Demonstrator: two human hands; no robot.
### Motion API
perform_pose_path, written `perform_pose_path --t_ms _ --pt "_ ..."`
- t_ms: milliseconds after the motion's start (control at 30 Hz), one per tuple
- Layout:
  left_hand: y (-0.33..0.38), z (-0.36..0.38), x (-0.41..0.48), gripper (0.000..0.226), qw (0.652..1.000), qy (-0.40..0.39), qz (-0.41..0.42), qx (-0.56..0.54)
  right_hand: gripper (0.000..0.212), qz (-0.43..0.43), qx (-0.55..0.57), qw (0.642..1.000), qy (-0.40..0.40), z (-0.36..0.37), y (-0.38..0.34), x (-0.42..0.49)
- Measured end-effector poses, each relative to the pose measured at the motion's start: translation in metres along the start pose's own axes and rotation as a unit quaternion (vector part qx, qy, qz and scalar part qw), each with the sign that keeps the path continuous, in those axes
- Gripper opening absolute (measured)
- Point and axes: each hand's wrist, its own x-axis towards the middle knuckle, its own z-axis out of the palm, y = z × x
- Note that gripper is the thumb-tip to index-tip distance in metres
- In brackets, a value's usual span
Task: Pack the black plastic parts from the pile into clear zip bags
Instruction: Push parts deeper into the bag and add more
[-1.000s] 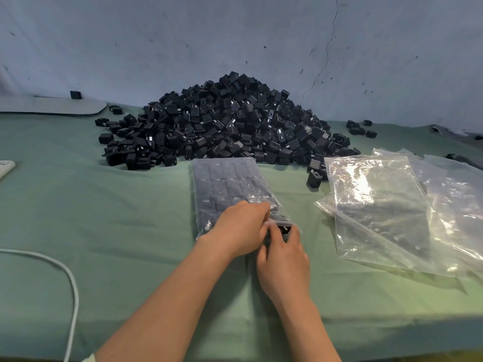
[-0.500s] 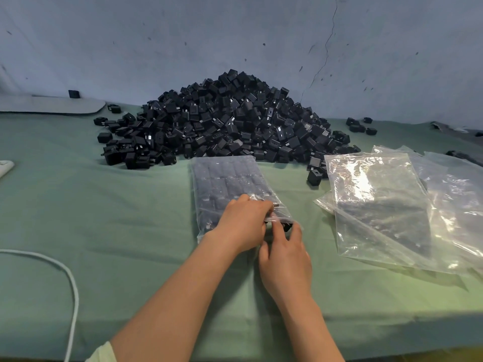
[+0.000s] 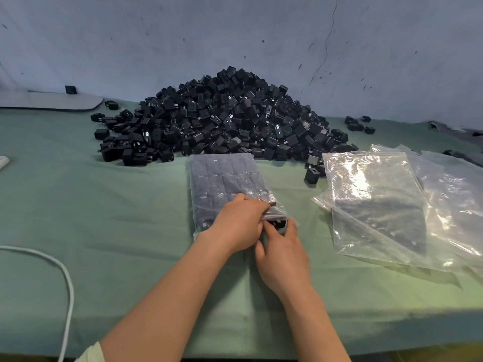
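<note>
A big pile of black plastic parts (image 3: pixel 222 118) lies at the back of the green table. In front of it a clear zip bag (image 3: pixel 224 178) lies flat, filled with rows of black parts. My left hand (image 3: pixel 240 223) holds the bag's near open edge, fingers curled on the plastic. My right hand (image 3: pixel 282 252) is just below it and pinches a black part (image 3: pixel 278 223) at the bag's mouth. How far the part sits inside the bag is hidden by my fingers.
A stack of empty clear zip bags (image 3: pixel 392 205) lies to the right. A few loose black parts (image 3: pixel 312 175) sit between pile and stack. A white cable (image 3: pixel 65 283) curves at the near left. The green cloth (image 3: pixel 104 205) covers the table, and a grey wall stands behind.
Both hands stay at the bag's mouth with only small shifts; my right hand's fingers have worked the black part slightly further up at the opening.
</note>
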Motion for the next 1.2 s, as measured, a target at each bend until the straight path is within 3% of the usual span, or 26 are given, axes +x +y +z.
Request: perform_pose_path --t_ms 133,267,433,667,1200 --pt "-0.002 0.005 -0.002 0.030 1.000 -0.004 0.010 0.007 0.031 -0.026 0.095 0.992 0.074 -0.006 0.013 -0.007" --pt "0.000 0.009 -0.004 0.028 0.998 0.024 0.039 0.039 0.020 0.019 0.155 0.971 0.181 -0.014 0.022 -0.001" --pt "0.006 0.015 -0.003 0.021 0.996 0.054 0.061 0.043 0.048 -0.005 0.074 0.995 0.067 -0.010 0.027 0.017" --pt "0.007 0.022 -0.004 0.026 0.995 0.077 0.054 0.036 0.033 0.029 0.101 0.988 0.115 -0.006 0.030 0.031" --pt "0.020 0.028 0.004 0.022 0.988 0.124 -0.012 0.091 0.024 0.055 0.103 0.987 0.112 -0.006 0.031 0.046"
